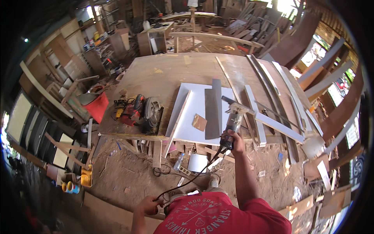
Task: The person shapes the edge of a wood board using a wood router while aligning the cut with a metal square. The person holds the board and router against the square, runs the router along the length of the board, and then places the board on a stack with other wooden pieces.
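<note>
Fingers of the right hand (236,142) wrap around the power tool (234,120), raised near the front edge of the table (136,78); the left hand (149,205) grasps its black cord (190,180). White strips (279,127) look already cut straight but lie unjoined, so work seems unfinished. Below the tool: smooth white sheet (188,103), flat grey strips (212,117).

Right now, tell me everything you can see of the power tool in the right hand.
The power tool has a roughly cylindrical, metallic-looking body, a dark rear end and a broad far end. The right hand grips its rear, pointing it away over the table. A black cord trails from it to the left hand. Contact beneath is unclear.
</note>
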Demonstrator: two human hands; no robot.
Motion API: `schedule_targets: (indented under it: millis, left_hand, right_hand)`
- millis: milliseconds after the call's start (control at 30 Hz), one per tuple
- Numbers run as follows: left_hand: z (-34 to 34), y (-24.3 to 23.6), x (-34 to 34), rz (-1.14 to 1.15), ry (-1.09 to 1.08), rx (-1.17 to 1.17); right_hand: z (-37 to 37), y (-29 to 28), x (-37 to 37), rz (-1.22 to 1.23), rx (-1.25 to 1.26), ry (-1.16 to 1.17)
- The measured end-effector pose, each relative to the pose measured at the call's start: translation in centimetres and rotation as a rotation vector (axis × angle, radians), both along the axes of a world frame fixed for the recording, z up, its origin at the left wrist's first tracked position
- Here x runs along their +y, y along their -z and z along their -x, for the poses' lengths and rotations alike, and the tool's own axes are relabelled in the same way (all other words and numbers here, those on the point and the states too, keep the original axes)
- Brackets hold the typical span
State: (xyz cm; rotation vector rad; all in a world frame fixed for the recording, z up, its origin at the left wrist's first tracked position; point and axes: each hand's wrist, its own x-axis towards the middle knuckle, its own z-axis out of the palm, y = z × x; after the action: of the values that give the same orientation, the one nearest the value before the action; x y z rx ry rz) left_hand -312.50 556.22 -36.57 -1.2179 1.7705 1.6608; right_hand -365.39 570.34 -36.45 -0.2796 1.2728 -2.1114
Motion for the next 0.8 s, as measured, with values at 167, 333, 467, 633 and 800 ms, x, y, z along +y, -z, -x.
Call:
schedule_targets:
  millis: [167,333,467,633,800]
  left_hand:
    - [5.1,-3.6,5.2,0.208,-0.238,0.229]
    - [12.0,-6.9,7.9,0.121,-0.364,0.312]
    - [15.9,-8.6,8.3,0.058,-0.324,0.363]
    - [17.0,-7.4,7.9,-0.051,-0.241,0.439]
    - [17.5,-6.9,6.4,-0.135,-0.173,0.519]
  right_hand:
    - [6.4,5.7,-5.5,-0.003,-0.074,-0.177]
    - [12.4,10.2,-8.4,0.044,-0.163,-0.266]
    - [13.6,11.0,-9.6,0.128,-0.258,-0.386]
    - [13.0,12.2,-9.9,0.077,-0.349,-0.309]
    - [13.5,14.5,-10.7,-0.128,-0.207,-0.058]
